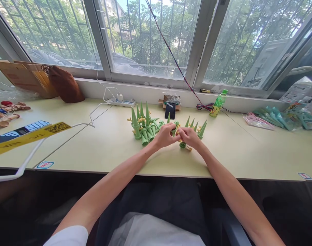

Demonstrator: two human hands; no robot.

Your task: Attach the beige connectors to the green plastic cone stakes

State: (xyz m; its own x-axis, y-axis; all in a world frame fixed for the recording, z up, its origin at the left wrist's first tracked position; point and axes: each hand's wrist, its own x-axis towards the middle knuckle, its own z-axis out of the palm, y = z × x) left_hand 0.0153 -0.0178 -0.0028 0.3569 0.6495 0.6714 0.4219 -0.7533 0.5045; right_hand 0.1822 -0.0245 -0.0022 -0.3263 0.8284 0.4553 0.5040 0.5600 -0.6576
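Note:
In the head view my left hand is closed around a green cone-shaped plastic piece, its dark hollow end partly showing. My right hand pinches at the side of the same piece, where a small yellow part shows between the fingers. Several green spiked cones with yellow fittings stand and lie just left of my hands. More green cones stand to the right. Below my right hand, a green piece lies on its side with a yellow fitting beside it.
A phone leans near a small box behind the cones. A drink bottle, a power strip and cables line the back of the table. Wooden toys lie far left, bags right.

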